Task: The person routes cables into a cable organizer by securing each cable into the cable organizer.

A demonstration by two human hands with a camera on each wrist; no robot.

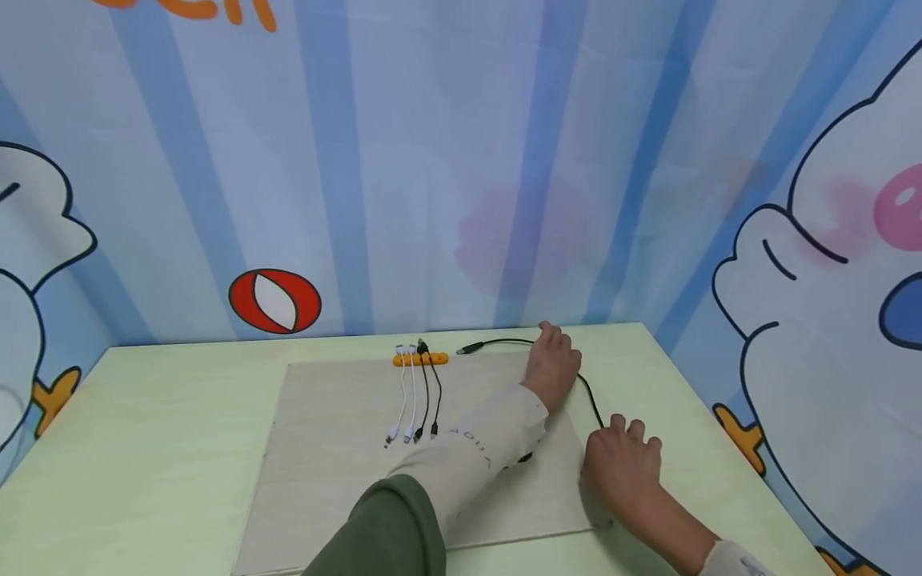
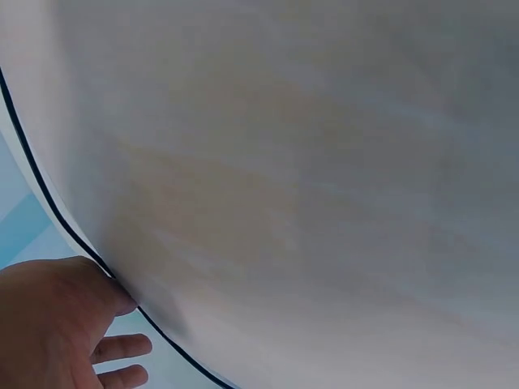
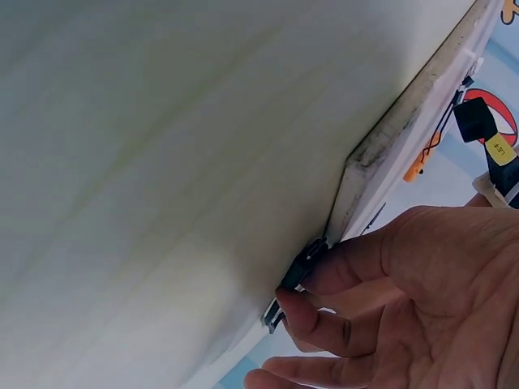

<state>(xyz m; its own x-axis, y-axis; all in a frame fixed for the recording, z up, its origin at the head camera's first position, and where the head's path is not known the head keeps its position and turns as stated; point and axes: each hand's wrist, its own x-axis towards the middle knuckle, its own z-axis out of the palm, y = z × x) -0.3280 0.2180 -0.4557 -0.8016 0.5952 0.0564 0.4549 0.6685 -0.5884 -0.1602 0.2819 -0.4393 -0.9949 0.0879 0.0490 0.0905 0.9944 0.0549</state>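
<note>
A black cable [image 1: 592,398] lies curved along the right side of a pale board. One end of it, a black plug [image 1: 471,348], lies by the board's back edge. At the bend, my left hand [image 1: 553,366] pinches the cable; in the left wrist view the thumb lies on it and two fingers stick out. Lower down at the board's right edge, my right hand [image 1: 623,462] holds the cable's other end. The right wrist view shows a black connector [image 3: 304,263] pinched between its thumb and fingertips.
An orange cable holder [image 1: 441,359] at the board's back edge carries white cables [image 1: 413,392] and black cables [image 1: 438,392] side by side. The pale board [image 1: 324,480] lies on a light table [image 1: 166,432]. A dark piece [image 1: 525,458] shows beside the left sleeve. A printed curtain hangs behind.
</note>
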